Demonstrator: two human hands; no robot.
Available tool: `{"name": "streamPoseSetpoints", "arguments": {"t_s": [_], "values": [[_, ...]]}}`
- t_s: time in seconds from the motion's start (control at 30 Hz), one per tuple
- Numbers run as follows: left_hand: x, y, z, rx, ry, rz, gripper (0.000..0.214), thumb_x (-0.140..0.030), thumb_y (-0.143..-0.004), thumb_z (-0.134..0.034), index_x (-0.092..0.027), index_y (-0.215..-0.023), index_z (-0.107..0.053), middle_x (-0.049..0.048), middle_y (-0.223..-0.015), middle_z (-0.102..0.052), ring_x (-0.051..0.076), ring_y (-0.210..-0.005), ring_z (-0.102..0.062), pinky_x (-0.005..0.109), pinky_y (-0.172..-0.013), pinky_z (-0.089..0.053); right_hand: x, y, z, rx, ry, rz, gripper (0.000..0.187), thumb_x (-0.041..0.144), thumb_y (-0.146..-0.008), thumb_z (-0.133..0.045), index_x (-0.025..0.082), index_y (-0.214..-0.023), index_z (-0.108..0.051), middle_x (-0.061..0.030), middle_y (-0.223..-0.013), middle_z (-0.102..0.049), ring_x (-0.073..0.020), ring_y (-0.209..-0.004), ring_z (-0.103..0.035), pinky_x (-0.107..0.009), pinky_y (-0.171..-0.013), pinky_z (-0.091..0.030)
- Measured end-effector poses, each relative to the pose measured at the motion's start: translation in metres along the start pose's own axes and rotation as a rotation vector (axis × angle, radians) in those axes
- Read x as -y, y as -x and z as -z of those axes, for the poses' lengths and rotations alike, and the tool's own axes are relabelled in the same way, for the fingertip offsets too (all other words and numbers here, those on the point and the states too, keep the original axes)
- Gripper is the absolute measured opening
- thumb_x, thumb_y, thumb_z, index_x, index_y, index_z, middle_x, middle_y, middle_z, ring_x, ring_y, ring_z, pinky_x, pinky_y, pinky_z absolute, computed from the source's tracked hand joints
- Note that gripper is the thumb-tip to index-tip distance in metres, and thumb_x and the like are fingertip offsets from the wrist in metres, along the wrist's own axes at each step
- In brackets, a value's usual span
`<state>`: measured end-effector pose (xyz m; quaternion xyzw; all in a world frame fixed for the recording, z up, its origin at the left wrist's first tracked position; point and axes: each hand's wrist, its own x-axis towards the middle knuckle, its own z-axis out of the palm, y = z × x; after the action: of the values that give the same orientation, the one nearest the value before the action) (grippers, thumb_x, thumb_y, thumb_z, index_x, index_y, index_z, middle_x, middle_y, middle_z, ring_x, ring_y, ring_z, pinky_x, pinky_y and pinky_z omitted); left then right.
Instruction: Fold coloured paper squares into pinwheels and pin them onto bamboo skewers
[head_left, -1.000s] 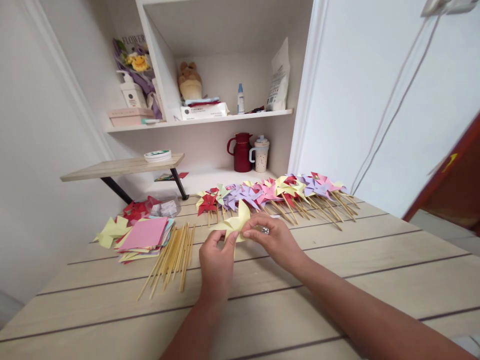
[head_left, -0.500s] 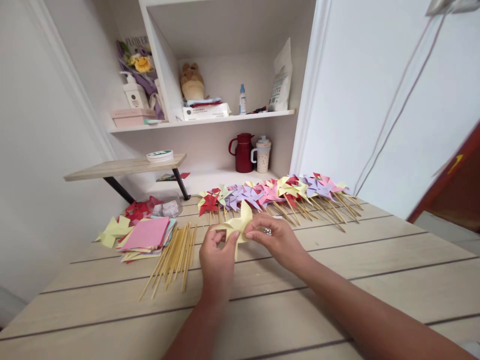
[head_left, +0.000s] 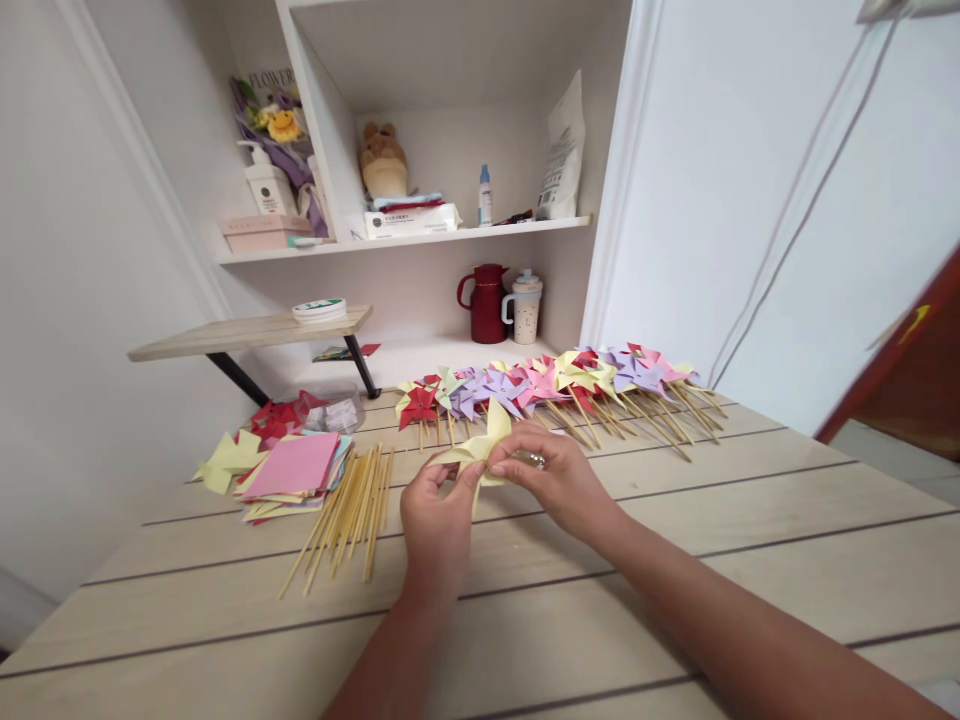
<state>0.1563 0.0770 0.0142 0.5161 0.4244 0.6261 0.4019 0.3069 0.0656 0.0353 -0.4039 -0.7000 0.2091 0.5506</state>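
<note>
A pale yellow paper pinwheel [head_left: 480, 440] is held just above the wooden table [head_left: 675, 540] between both hands. My left hand [head_left: 435, 520] pinches its lower left part, fingers closed. My right hand [head_left: 559, 480], with a ring on one finger, pinches its right side near the centre. A loose bundle of wooden sticks [head_left: 349, 515] lies just left of my left hand. Behind the hands runs a row of finished pinwheels [head_left: 555, 385] in red, purple, pink and yellow, their sticks pointing toward me.
A stack of coloured paper squares [head_left: 289, 470] with pink on top lies at the left, red paper pieces [head_left: 277, 415] behind it. White shelves [head_left: 405, 240] hold bottles, a box and a plush toy. A red jug [head_left: 486, 303] and a mug [head_left: 523, 306] stand below.
The yellow pinwheel has tilted slightly and my fingers have shifted on it. Both hands stay in about the same place.
</note>
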Motion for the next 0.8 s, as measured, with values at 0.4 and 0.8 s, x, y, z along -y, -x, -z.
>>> {"name": "streamPoseSetpoints", "arguments": {"t_s": [0.4, 0.8], "values": [[-0.0062, 0.0033, -0.0006, -0.007, -0.014, 0.065, 0.02, -0.028, -0.069, -0.076, -0.015, -0.085, -0.076, 0.0089, -0.087, -0.078, 0.024, -0.086, -0.071, 0.036, -0.084, -0.053, 0.005, 0.0002, 0.006, 0.062, 0.011, -0.048, 0.012, 0.023, -0.085, -0.068, 0.024, -0.074, -0.069, 0.0014, -0.078, -0.069, -0.0173, -0.079, -0.059, -0.032, -0.079, -0.042], [0.0003, 0.0043, 0.0021, 0.025, -0.063, 0.013, 0.021, -0.03, -0.073, -0.074, -0.016, -0.088, -0.076, 0.0078, -0.089, -0.078, 0.022, -0.085, -0.071, 0.035, -0.084, -0.052, 0.0077, -0.0015, 0.0099, 0.091, 0.115, -0.045, 0.013, 0.018, -0.084, -0.068, 0.023, -0.073, -0.069, 0.0018, -0.077, -0.069, -0.017, -0.079, -0.059, -0.031, -0.076, -0.041]]}}
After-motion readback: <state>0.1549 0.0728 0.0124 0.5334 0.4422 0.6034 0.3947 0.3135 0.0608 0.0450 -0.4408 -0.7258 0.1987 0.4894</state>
